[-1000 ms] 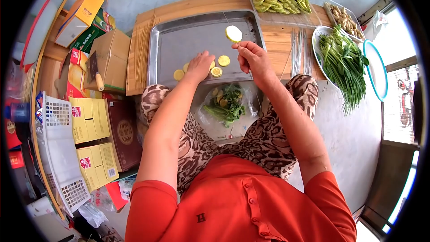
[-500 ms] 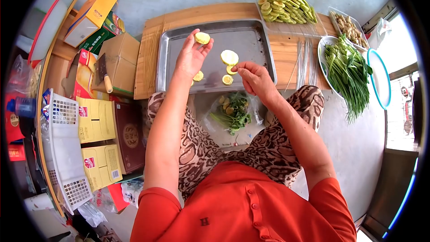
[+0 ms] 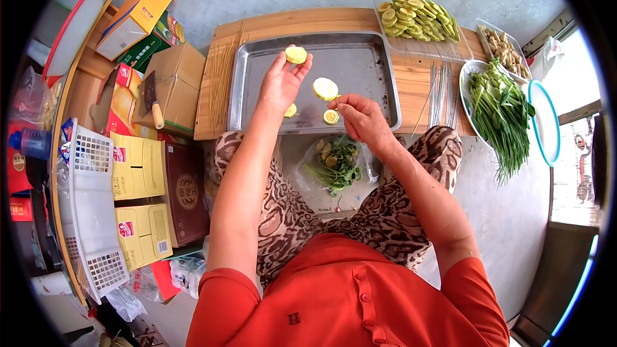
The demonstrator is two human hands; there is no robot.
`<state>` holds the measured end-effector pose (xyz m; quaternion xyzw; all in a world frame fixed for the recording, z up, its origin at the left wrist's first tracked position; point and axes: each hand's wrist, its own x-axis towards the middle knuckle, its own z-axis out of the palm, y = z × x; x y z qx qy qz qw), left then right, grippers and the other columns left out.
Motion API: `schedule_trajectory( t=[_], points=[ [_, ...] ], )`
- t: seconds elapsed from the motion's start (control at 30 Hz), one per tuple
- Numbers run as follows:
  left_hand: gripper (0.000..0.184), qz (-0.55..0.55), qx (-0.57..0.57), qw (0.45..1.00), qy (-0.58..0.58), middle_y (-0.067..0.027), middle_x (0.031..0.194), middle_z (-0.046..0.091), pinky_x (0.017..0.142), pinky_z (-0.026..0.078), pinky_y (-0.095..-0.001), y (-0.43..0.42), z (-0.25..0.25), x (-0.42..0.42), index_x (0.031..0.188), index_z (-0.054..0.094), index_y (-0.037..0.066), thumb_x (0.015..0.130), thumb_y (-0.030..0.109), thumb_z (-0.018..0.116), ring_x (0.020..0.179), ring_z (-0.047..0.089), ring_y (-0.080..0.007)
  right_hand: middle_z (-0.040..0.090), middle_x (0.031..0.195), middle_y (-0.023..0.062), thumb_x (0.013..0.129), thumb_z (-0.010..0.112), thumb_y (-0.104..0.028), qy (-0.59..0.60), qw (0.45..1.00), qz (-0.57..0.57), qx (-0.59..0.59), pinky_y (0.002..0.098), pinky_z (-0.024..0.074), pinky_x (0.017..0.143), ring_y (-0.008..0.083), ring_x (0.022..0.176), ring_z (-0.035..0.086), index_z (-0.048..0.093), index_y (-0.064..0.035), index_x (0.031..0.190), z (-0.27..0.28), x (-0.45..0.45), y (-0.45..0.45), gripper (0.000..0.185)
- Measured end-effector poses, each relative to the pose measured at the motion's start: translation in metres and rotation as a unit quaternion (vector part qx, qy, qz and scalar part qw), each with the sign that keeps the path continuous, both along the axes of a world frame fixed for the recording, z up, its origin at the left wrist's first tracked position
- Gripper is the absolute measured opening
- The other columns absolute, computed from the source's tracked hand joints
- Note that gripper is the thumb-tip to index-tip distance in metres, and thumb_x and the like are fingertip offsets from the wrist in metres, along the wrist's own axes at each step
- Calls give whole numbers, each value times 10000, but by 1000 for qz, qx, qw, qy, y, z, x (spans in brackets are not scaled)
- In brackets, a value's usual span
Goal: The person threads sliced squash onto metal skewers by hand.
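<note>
My left hand (image 3: 283,83) is raised over the metal tray (image 3: 257,38), gripping a thick pale zucchini slice (image 3: 295,54) at its fingertips; it may be more than one slice together. My right hand (image 3: 363,117) is pinched closed over the tray's near side. Its fingertips meet the lower edge of a large zucchini slice (image 3: 326,88), and what is between them is too small to make out. Just below those fingertips lies a smaller round slice (image 3: 331,117). Another slice (image 3: 290,110) shows partly behind my left wrist.
Thin bamboo skewers (image 3: 222,83) lie left of the tray, metal skewers (image 3: 441,93) right of it. Farther right are a box of zucchini slices (image 3: 418,18), a container of ginger-like pieces (image 3: 504,48) and a bowl of greens (image 3: 495,103). A knife (image 3: 152,99) rests by cartons at left.
The large slice by my right fingertips has shifted slightly left and down, and the small slice under it is no longer distinct. My left hand still grips its slice. The whole view has shifted a little.
</note>
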<state>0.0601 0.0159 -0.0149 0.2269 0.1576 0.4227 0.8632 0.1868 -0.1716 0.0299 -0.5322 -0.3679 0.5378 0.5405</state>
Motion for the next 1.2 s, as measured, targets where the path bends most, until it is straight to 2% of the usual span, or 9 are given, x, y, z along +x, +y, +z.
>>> schedule_trajectory(
  t=[0.43,0.6,0.8,0.87,1.03,1.2],
  points=[
    [287,4,8,1000,-5,-163,1143,538,956,468,-422,-1,1,2,1132,508,-14,925,183,534,1068,539,-355,431,570,-71,944,483,-149,-9,1000,-5,-7,187,272,403,14,438,351,629,-34,964,0,-1,1,186],
    [246,-4,52,999,2,-131,1118,572,970,459,-423,-3,3,2,1110,558,21,918,173,544,1089,540,-348,429,566,-71,944,476,-148,-8,1000,-4,-13,186,274,401,15,435,354,626,-33,961,2,-1,0,190],
    [235,-12,55,998,-1,-110,1107,584,975,455,-409,-8,4,4,1112,572,43,919,174,544,1085,553,-333,413,553,-70,945,470,-144,13,1000,-11,-4,186,273,398,18,432,358,615,-28,956,1,-5,1,186],
    [237,-20,70,997,3,-109,1109,584,973,456,-405,-10,6,4,1116,569,45,919,173,544,1084,555,-329,378,500,-60,968,444,-174,1,1000,-17,-8,202,241,389,35,404,307,594,-14,1015,3,-7,1,224],
    [263,-33,99,994,4,-119,1161,556,994,444,-380,-13,7,5,1143,548,32,937,191,512,1136,523,-322,373,499,-55,971,439,-176,11,1000,-23,-13,205,236,386,39,400,303,586,-13,1029,2,-8,2,226],
    [249,-64,106,992,5,-128,1158,562,987,445,-383,-17,7,7,1156,538,67,935,179,510,1127,532,-308,374,499,-52,973,435,-177,15,999,-29,-4,208,231,384,42,396,296,581,-11,1033,2,-7,2,228]
  ],
)
